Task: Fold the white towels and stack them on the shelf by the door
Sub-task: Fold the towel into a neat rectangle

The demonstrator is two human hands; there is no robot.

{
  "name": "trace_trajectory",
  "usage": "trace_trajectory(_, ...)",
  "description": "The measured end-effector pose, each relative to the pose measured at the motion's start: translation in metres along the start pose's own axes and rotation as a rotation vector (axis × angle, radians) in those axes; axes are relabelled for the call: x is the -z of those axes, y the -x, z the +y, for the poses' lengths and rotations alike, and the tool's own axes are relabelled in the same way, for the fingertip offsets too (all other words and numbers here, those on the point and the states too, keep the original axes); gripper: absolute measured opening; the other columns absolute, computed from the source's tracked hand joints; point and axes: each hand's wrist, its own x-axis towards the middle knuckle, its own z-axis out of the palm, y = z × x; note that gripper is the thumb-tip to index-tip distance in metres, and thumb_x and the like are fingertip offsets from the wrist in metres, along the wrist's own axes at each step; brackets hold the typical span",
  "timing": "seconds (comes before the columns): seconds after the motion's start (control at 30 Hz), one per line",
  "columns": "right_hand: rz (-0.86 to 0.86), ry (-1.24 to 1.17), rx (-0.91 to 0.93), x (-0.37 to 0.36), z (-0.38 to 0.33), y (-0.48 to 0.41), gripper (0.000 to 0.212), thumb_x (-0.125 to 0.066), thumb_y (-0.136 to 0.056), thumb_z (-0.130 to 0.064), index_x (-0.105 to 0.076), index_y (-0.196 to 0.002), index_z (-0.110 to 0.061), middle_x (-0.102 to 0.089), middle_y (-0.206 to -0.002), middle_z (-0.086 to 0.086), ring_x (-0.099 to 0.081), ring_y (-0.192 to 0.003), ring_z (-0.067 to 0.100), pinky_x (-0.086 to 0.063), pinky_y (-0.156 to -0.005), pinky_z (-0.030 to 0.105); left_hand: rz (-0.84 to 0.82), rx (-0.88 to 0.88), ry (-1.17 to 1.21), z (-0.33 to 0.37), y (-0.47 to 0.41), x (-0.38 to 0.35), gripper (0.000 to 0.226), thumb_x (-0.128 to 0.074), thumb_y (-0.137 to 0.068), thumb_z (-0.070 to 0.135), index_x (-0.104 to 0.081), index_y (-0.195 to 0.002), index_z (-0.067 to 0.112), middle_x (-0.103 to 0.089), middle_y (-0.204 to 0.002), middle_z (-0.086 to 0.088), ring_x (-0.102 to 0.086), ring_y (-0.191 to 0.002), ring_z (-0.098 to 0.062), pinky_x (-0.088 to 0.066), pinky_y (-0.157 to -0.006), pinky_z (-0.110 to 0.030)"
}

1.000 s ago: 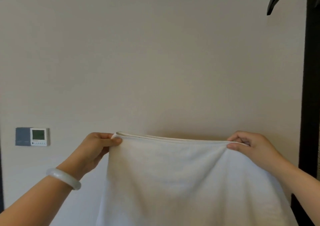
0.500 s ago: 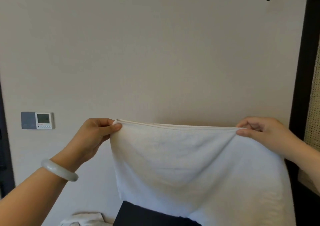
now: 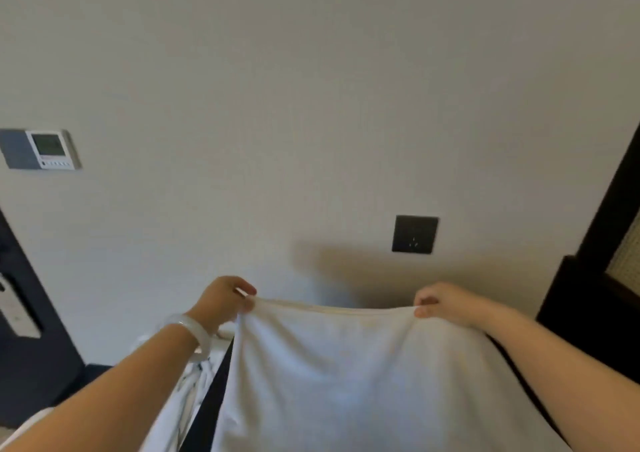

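Note:
A white towel (image 3: 346, 375) hangs doubled over in front of me, its folded top edge stretched level between my hands. My left hand (image 3: 221, 302), with a pale bangle on the wrist, pinches the towel's top left corner. At the top right corner my right hand (image 3: 446, 302) pinches it the same way. The towel's lower part runs out of the bottom of the view. More white cloth (image 3: 183, 392) lies bunched below my left forearm, beside a dark surface (image 3: 211, 403).
A plain wall faces me with a thermostat panel (image 3: 48, 148) at the left and a dark socket plate (image 3: 414, 234) above the towel. A dark door with a lock plate (image 3: 17, 309) stands at the far left. Dark furniture (image 3: 595, 299) rises at the right.
The view has tilted down and both hands have lowered the towel. My hands are closer together. The socket plate and the bunched cloth below have come into sight.

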Motion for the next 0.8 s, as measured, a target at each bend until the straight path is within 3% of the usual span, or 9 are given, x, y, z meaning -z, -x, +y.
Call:
trace_trajectory(0.07,0.032,-0.02,-0.064,-0.038,0.022,-0.02,0.023,-0.066,-0.094,-0.02,-0.059,-0.073,-0.027,-0.063,-0.08,-0.003,-0.051,-0.068,0.002,-0.037,-0.063,0.016,0.037,0.032,-0.078,-0.025,-0.01,-0.028,0.017,-0.066,-0.086,0.001,-0.071,-0.083,0.016,-0.063,-0.074,-0.004,-0.06,-0.069,-0.022,-0.047,-0.06,-0.025)
trace_trajectory(0.2,0.15,-0.062,-0.138,-0.056,0.041,-0.05,0.022,-0.065,-0.093,-0.024,-0.06,-0.072,-0.024,-0.063,-0.077,-0.005,-0.057,-0.076,0.012,-0.042,-0.071,0.03,0.14,0.019,-0.114,-0.036,-0.036,-0.049,0.014,-0.063,-0.089,0.007,-0.07,-0.091,0.019,-0.063,-0.081,-0.002,-0.057,-0.07,-0.015,-0.041,-0.056,-0.02)
trace_trajectory(0.37,0.215,0.098,-0.153,-0.07,0.051,-0.085,0.021,-0.053,-0.099,-0.03,-0.054,-0.079,-0.022,-0.063,-0.087,-0.004,-0.059,-0.089,0.021,-0.04,-0.078,0.035,0.205,0.115,0.006,-0.036,-0.08,-0.065,0.024,-0.049,-0.091,0.002,-0.065,-0.085,0.019,-0.068,-0.083,-0.012,-0.064,-0.061,-0.026,-0.049,-0.053,-0.029)
trace_trajectory(0.47,0.284,0.397,-0.213,-0.096,0.045,-0.1,0.009,-0.043,-0.103,-0.029,-0.052,-0.1,-0.028,-0.06,-0.111,-0.004,-0.054,-0.111,0.02,-0.034,-0.088,0.035,0.237,0.202,-0.076,-0.043,-0.088,-0.086,0.022,-0.047,-0.092,0.0,-0.057,-0.112,0.003,-0.062,-0.107,-0.019,-0.064,-0.089,-0.037,-0.05,-0.075,-0.039)
trace_trajectory(0.53,0.415,0.51,-0.219,-0.118,0.034,-0.107,0.015,-0.053,-0.098,-0.024,-0.058,-0.112,-0.022,-0.061,-0.116,0.001,-0.056,-0.111,0.026,-0.035,-0.09,0.039,0.26,0.085,-0.294,-0.052,-0.08,-0.103,0.034,-0.054,-0.089,-0.004,-0.049,-0.123,-0.006,-0.05,-0.121,-0.022,-0.057,-0.102,-0.04,-0.045,-0.088,-0.04)
trace_trajectory(0.6,0.573,0.458,-0.022,-0.149,0.016,-0.113,0.022,-0.061,-0.089,-0.023,-0.068,-0.107,-0.012,-0.067,-0.111,0.009,-0.063,-0.102,0.031,-0.036,-0.09,0.042,0.303,-0.199,-0.454,-0.066,-0.061,-0.125,0.042,-0.064,-0.078,-0.005,-0.055,-0.119,-0.005,-0.056,-0.116,-0.022,-0.061,-0.101,-0.04,-0.049,-0.09,-0.041)
trace_trajectory(0.63,0.592,0.426,0.129,-0.167,0.004,-0.112,0.03,-0.054,-0.091,-0.028,-0.071,-0.108,-0.01,-0.069,-0.113,0.011,-0.063,-0.104,0.03,-0.036,-0.094,0.042,0.286,-0.322,-0.507,-0.073,-0.047,-0.137,0.042,-0.065,-0.076,0.004,-0.057,-0.118,-0.001,-0.06,-0.115,-0.019,-0.063,-0.101,-0.037,-0.049,-0.092,-0.04)
trace_trajectory(0.7,0.408,0.425,0.304,-0.2,-0.015,-0.106,0.047,-0.039,-0.095,-0.039,-0.068,-0.122,-0.015,-0.066,-0.128,0.007,-0.058,-0.12,0.024,-0.03,-0.103,0.045,0.129,-0.486,-0.64,-0.091,-0.023,-0.156,0.044,-0.05,-0.084,0.028,-0.059,-0.124,0.01,-0.063,-0.125,-0.01,-0.063,-0.112,-0.029,-0.038,-0.101,-0.038)
trace_trajectory(0.8,0.209,0.462,0.236,-0.217,-0.01,-0.121,0.057,-0.033,-0.096,-0.052,-0.055,-0.14,-0.025,-0.053,-0.146,0.0,-0.052,-0.133,0.022,-0.021,-0.11,0.046,-0.051,-0.424,-0.855,-0.117,-0.01,-0.165,0.053,-0.032,-0.097,0.05,-0.05,-0.142,0.029,-0.047,-0.149,0.001,-0.046,-0.136,-0.021,-0.023,-0.108,-0.049)
